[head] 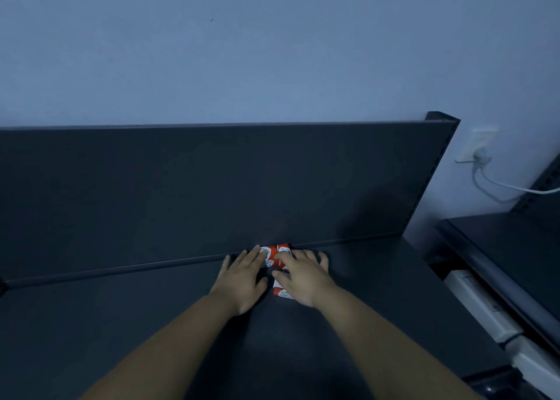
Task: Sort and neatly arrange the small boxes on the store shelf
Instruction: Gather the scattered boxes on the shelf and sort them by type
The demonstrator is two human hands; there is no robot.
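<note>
Faced a pale blue-grey wall [272,51] filling the whole upper view, dimly lit, with a few tiny marks. Looked down onto a dark back panel [181,187] standing upright against that wall and ending at a post on the right. Met the flat dark shelf [121,324] at the panel's foot, running wide from left to right. Caught a second dark shelf unit [515,248] off to the right, well apart, with pale long packs [478,305] lying below its edge. Reached in from the bottom with both bare forearms. Laid the left hand [242,278] flat, fingers straight and a little apart, tips resting on the left box. Spread the right hand [303,278] wide over the others, fingers loose, gripping nothing. Spotted a white socket [483,140] on the wall beyond the post, a white cable [515,189] trailing rightwards from it. Found the small boxes [274,252], red and white, close together at the back of the shelf, just beside the panel, partly hidden under both hands.
</note>
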